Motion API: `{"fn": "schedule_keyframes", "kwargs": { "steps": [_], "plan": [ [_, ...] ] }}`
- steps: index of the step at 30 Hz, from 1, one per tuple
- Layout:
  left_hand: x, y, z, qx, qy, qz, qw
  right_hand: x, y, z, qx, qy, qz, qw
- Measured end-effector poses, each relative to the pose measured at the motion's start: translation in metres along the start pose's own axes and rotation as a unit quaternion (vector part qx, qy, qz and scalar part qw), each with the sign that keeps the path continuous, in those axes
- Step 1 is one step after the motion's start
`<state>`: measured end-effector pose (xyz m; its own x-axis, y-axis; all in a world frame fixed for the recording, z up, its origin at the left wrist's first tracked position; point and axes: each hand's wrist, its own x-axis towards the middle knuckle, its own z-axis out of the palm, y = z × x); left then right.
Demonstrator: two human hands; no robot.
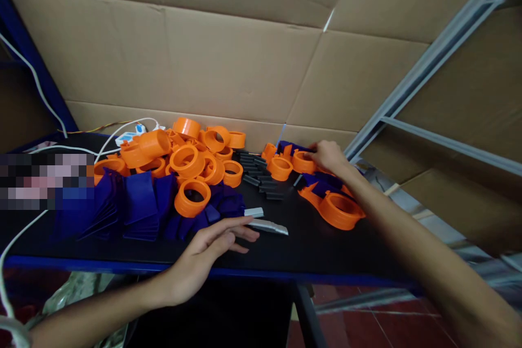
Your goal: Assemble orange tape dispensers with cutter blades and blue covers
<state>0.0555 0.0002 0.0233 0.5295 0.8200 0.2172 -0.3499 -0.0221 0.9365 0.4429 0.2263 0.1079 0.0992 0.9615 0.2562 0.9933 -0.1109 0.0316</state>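
Note:
My left hand (212,247) lies near the front of the black table (310,250), fingers stretched out flat and empty, its fingertips beside a small grey metal piece (267,224). My right hand (328,156) reaches to the far right, its fingers curled down onto an orange plastic ring (304,162) among a few orange and blue parts. A larger orange ring piece with a tab (340,209) lies just under my right forearm. Whether the right hand grips the ring or only touches it is hidden.
A heap of orange rings (191,160) fills the table's left-middle, with stacked blue plastic pieces (141,204) in front. Small black blocks (261,176) lie between the heaps. White cables and a power strip (128,137) sit at back left. Cardboard walls stand behind; a grey metal frame (411,87) rises at right.

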Motion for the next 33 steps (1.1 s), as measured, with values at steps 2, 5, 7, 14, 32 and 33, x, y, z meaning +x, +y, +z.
{"fn": "schedule_keyframes", "kwargs": {
  "steps": [2, 5, 7, 14, 32, 33],
  "plan": [
    [0.0, 0.001, 0.001, 0.01, -0.001, -0.005, 1.0, -0.001, -0.004, 0.005, -0.009, -0.003, -0.003, 1.0],
    [-0.001, 0.001, 0.0, 0.023, -0.006, -0.006, 1.0, -0.006, -0.011, 0.007, -0.023, -0.007, -0.007, 1.0],
    [0.0, 0.0, -0.001, 0.028, -0.01, -0.006, 1.0, -0.013, -0.016, 0.003, -0.029, -0.007, -0.019, 0.999],
    [0.0, 0.0, -0.002, 0.051, -0.018, -0.014, 0.998, -0.036, -0.05, -0.017, -0.027, -0.012, -0.192, 0.981],
    [0.006, -0.011, -0.004, -0.065, 0.025, 0.02, 0.997, -0.116, -0.088, -0.066, 0.032, 0.081, -0.387, 0.918],
    [0.007, -0.012, -0.004, -0.091, 0.039, 0.028, 0.995, -0.135, -0.095, -0.071, 0.092, 0.067, -0.409, 0.906]
  ]
}}
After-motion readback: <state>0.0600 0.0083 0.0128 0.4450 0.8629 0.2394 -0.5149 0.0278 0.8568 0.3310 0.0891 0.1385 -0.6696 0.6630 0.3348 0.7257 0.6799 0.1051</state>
